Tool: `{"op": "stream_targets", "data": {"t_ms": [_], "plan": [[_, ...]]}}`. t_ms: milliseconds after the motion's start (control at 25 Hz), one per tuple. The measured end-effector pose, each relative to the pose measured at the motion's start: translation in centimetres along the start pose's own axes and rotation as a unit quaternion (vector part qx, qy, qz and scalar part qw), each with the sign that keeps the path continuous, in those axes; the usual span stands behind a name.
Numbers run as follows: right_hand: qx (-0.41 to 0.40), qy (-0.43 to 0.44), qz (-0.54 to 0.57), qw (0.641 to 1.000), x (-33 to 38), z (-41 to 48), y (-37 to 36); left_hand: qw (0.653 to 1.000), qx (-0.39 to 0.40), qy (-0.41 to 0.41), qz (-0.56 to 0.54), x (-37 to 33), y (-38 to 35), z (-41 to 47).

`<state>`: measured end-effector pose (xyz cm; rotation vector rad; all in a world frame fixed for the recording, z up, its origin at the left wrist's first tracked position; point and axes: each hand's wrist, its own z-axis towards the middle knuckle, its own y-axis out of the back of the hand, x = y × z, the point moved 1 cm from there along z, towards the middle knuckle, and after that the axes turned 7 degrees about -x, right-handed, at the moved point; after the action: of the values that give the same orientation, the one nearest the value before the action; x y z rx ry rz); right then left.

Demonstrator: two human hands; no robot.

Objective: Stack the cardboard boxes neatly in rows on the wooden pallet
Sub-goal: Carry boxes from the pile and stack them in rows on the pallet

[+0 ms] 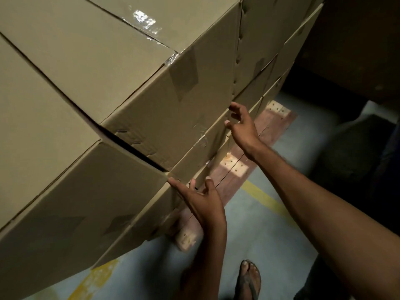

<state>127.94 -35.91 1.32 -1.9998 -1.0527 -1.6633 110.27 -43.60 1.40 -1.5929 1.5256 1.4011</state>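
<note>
Touching the lower edge of the stacked brown cardboard boxes, the left hand is released, fingers spread; the right hand, also grasping nothing, hovers at the lower corner of the skewed tape-sealed top box, apparently to square it against its neighbour. All sit on the reddish wooden pallet

I have my left hand stretched forward, fingers straight and splayed, and my right hand reaching farther ahead, holding nothing, its fingers loosely bent and spread apart.
</note>
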Motion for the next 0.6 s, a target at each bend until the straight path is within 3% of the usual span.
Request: {"op": "stream_targets", "data": {"t_ms": [240,400,600], "plan": [[-0.033,0.027,-0.010,0.999,-1.2,0.5,-0.5,0.998,-0.057,-0.007,-0.003,1.1,-2.1,1.0],[-0.048,0.031,-0.003,0.998,-1.8,1.0,-0.7,0.992,-0.106,0.014,-0.072,1.4,-3.0,1.8],[-0.026,0.019,-0.019,0.999,-1.9,1.4,-0.3,0.989,-0.096,0.042,-0.102,2.1,-3.1,1.8]]}}
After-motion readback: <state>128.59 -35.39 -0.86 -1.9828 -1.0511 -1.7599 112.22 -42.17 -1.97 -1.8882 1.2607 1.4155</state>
